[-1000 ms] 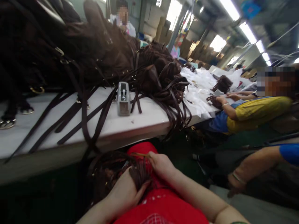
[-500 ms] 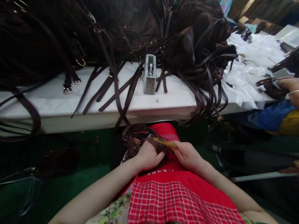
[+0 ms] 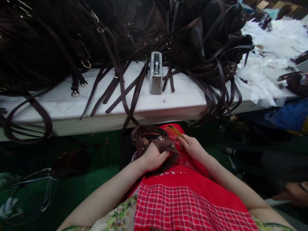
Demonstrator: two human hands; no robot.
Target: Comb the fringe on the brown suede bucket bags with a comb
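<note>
In my lap rests a small dark brown bag [image 3: 139,136] with metal eyelets. My left hand [image 3: 154,158] is closed round a bunch of thin brown fringe strips [image 3: 166,145], whose loose ends fan out to the right. A yellow comb [image 3: 176,131] is pinched in my right hand [image 3: 192,147], a little above and to the right of the strips. The comb's teeth point left and look apart from the fringe. My left fist hides part of the bag.
A heap of dark brown bags [image 3: 144,35] fills the white table [image 3: 154,104], with straps hanging over its edge. A grey tape dispenser [image 3: 156,81] stands in front of them. White sheets [image 3: 262,77] lie at right. Below them shows a person's hand [image 3: 292,192].
My right hand has lifted the comb up and away from the fringe. The strips now spread out from my left fist, which keeps its grip. The view has shifted slightly.
</note>
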